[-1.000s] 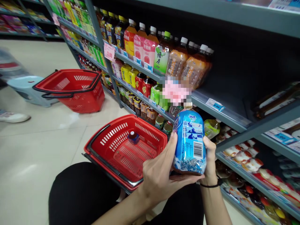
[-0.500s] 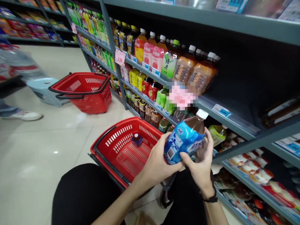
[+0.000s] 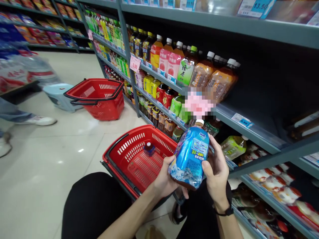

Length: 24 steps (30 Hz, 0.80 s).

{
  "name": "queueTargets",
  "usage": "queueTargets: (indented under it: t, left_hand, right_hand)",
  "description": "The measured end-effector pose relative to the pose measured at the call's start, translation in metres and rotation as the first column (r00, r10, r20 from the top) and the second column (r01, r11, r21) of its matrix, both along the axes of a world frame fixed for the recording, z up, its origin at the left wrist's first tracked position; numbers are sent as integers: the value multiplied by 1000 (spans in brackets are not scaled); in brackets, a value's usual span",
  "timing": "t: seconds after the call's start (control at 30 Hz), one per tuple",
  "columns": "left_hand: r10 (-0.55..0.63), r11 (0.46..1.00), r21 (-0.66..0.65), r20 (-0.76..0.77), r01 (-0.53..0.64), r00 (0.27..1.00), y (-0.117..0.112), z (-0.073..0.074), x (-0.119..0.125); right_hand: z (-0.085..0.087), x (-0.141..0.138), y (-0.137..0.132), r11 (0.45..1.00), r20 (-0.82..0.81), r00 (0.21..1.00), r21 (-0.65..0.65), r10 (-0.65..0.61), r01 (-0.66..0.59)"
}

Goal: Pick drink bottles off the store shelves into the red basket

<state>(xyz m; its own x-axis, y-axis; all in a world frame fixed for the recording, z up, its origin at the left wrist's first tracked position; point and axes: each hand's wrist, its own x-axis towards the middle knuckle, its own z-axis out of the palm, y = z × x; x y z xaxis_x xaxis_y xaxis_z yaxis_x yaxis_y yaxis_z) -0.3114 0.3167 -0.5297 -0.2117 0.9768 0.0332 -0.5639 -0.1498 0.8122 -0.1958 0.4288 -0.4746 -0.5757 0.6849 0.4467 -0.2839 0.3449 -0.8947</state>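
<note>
Both hands, left hand and right hand, grip blue-labelled bottle (tilted), red basket beside.

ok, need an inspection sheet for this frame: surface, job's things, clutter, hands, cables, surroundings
Surface: pale glossy tiled floor; the person sits or crouches low in front of grey shelving.
Job's things: blue-labelled bottle with dark liquid, cap tilted away toward the shelves; near red basket on the floor with one small bottle inside.
Clutter: second red basket farther down the aisle, beside a pale blue stool.
Hands: left hand supports the bottle's base; right hand grips its side, black band on the wrist.
Cables: nothing seen.
Surroundings: rows of drink bottles with price tags; another person's shoes at left.
</note>
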Motion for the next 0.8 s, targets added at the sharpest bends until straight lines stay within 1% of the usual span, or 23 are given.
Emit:
queueTargets:
  t: [0.1, 0.13, 0.17, 0.23, 0.27, 0.33, 0.4, 0.43, 0.47, 0.5, 0.53, 0.57, 0.63, 0.67, 0.7, 0.73, 0.8]
  left_hand:
    - [-48, 999, -13, 212, 52, 976, 0, -7, -4]
    - [-15, 1000, -17, 221, 19, 975, 0, -9, -6]
    - [38, 999, -24, 198, -34, 979, 0, -11, -8]
    - [120, 992, -36, 88, -117, 989, -1, -15, -14]
    - [138, 990, -31, 10, -137, 990, -2, -17, -18]
    - [159, 987, 2, -160, -161, 974, -4, -21, -29]
    - [209, 977, 31, -345, -212, 915, -5, -29, -46]
    - [246, 965, 32, -448, -259, 860, -6, -35, -57]
    - [269, 951, 22, -559, -310, 784, -5, -42, -70]
    - [263, 936, 5, -673, -351, 692, -4, -52, -85]
    - [221, 923, -26, -782, -384, 583, -2, -63, -100]
    - [146, 913, -66, -869, -402, 474, 1, -76, -116]
    - [-81, 895, -200, -951, -399, 297, 7, -106, -147]
    - [-162, 880, -262, -950, -397, 268, 10, -122, -162]
    - [-217, 865, -308, -941, -397, 259, 11, -138, -175]
    - [-257, 851, -347, -930, -394, 262, 11, -154, -188]
    - [-303, 829, -398, -910, -392, 283, 6, -182, -211]
  right_hand:
    - [0, -1, 0, 1000, 14, 1000, -5, 4, -3]
    - [0, -1, 2, 1000, 19, 1000, -22, 19, -19]
    - [-1, -1, 4, 998, 34, 998, -41, 46, -45]
    - [-6, -1, 10, 993, 98, 989, -68, 108, -101]
    - [-9, -1, 14, 990, 148, 980, -65, 136, -127]
    - [-21, -4, 24, 980, 271, 943, -17, 195, -198]
    - [-38, -13, 34, 956, 386, 888, 44, 252, -290]
    - [-49, -19, 39, 940, 431, 858, 60, 278, -335]
    - [-61, -28, 44, 927, 473, 829, 66, 297, -370]
    - [-73, -38, 48, 917, 510, 803, 65, 307, -392]
    - [-86, -48, 52, 912, 539, 781, 56, 315, -406]
    - [-98, -58, 55, 908, 560, 762, 40, 326, -418]
    - [-119, -76, 60, 900, 578, 732, -10, 360, -435]
    - [-128, -83, 64, 898, 575, 725, -41, 379, -437]
    - [-134, -88, 67, 897, 567, 721, -75, 398, -436]
    - [-140, -91, 71, 896, 559, 719, -108, 413, -431]
    - [-146, -91, 80, 891, 541, 716, -171, 441, -420]
